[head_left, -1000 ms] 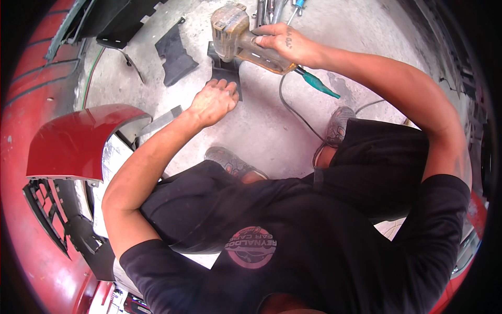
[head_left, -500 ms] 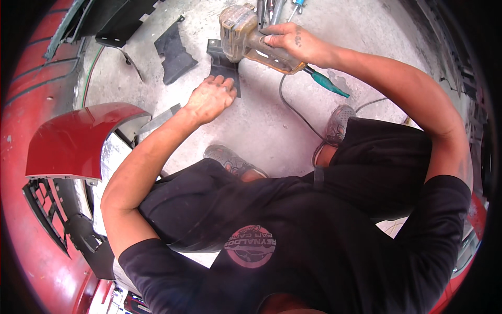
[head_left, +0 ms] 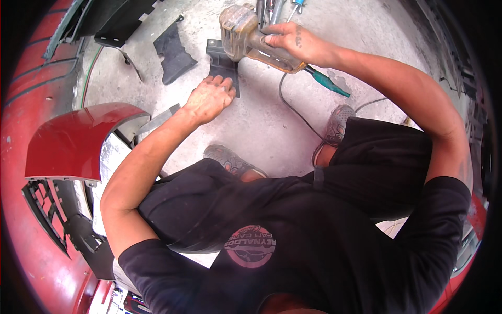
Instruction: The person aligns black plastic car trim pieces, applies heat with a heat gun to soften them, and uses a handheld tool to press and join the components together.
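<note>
My right hand is wrapped round a dusty yellow-grey power tool with a bulky head and a teal sleeve at its cord end. The tool's head hangs over a black bent plastic piece. My left hand is at the near part of that piece, fingers curled down and closed; their tips are hidden, so what they grip cannot be made out. Another black cut-out panel lies on the concrete just left of the piece.
A red painted panel and black grille part stand at my left beside a red car body. Several hand tools lie at the top. A dark cord crosses the floor by my feet. More black parts are at top left.
Since a second ago the tool in my right hand has moved a little to the right, and my left hand has shifted slightly up and left. The last half second shows almost no movement.
</note>
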